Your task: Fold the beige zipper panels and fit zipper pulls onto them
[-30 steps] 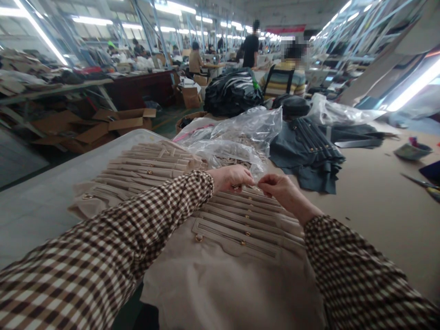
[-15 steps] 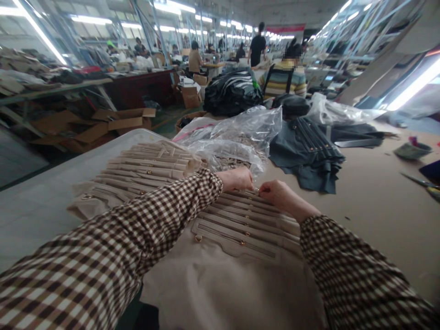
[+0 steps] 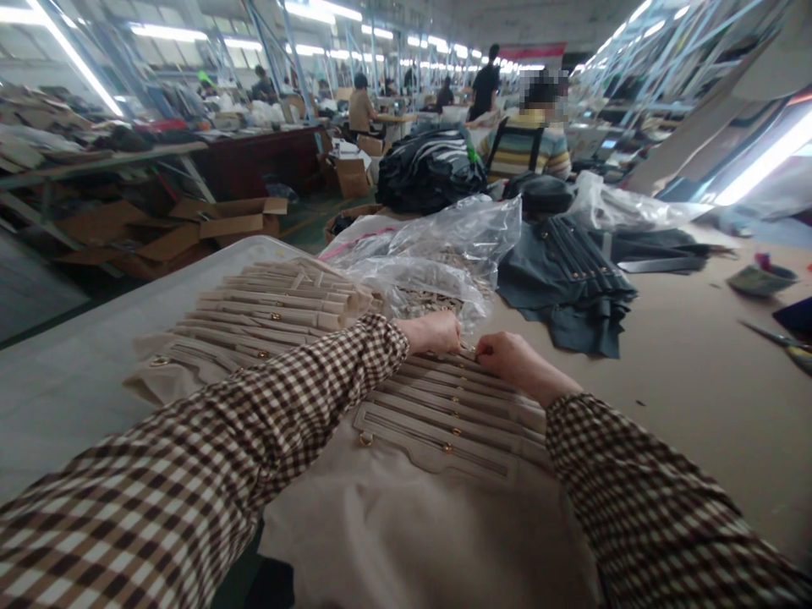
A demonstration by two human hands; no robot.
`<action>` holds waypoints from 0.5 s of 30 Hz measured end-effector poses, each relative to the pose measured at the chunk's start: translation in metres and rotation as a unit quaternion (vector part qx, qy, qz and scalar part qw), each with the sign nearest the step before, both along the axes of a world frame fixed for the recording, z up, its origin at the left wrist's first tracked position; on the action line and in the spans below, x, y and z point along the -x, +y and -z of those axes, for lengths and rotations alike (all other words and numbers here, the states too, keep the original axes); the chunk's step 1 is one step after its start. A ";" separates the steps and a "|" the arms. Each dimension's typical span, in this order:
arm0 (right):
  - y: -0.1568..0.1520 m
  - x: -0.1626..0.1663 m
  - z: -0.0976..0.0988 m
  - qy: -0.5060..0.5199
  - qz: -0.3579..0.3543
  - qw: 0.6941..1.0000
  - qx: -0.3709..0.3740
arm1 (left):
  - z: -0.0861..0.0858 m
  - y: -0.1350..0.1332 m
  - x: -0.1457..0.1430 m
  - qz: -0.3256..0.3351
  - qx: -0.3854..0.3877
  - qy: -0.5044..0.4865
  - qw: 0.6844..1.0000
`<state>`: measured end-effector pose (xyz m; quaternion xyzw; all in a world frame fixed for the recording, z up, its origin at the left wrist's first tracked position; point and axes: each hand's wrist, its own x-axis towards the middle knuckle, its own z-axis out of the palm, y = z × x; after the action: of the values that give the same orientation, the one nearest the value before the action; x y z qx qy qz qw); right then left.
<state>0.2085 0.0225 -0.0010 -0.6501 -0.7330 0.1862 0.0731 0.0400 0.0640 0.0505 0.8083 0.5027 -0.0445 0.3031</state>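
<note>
left hand (image 3: 437, 331) | right hand (image 3: 511, 359) near it | beige zippered panels (image 3: 437, 425) below | plastic bag (image 3: 453, 233) beyond

Clearly a factory workshop for sewn goods. Runs far back beyond the left hand (image 3: 436, 332) under rows of tube lights (image 3: 168, 33), with people (image 3: 362, 108) spread about. Holds stacked beige zippered panels (image 3: 437, 414) beneath, dark panels (image 3: 562, 275) past the right hand (image 3: 517, 364), scissors (image 3: 787, 342) farther right of it (and open cardboard boxes (image 3: 234, 224) well left of both).
</note>
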 end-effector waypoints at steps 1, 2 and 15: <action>0.000 0.000 -0.001 -0.003 -0.004 1.000 0.002 | -0.001 -0.001 0.000 0.000 -0.001 0.004 1.000; -0.001 0.000 -0.003 -0.007 -0.008 1.000 0.004 | -0.002 -0.002 -0.001 -0.001 -0.001 0.007 1.000; -0.013 0.018 -0.024 -0.052 -0.081 0.995 -0.002 | -0.005 -0.002 -0.001 -0.037 0.003 -0.011 0.999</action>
<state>0.1903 0.0091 0.0231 -0.5973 -0.7863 0.1563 0.0206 0.0409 0.0621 0.0559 0.7889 0.5287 -0.0258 0.3123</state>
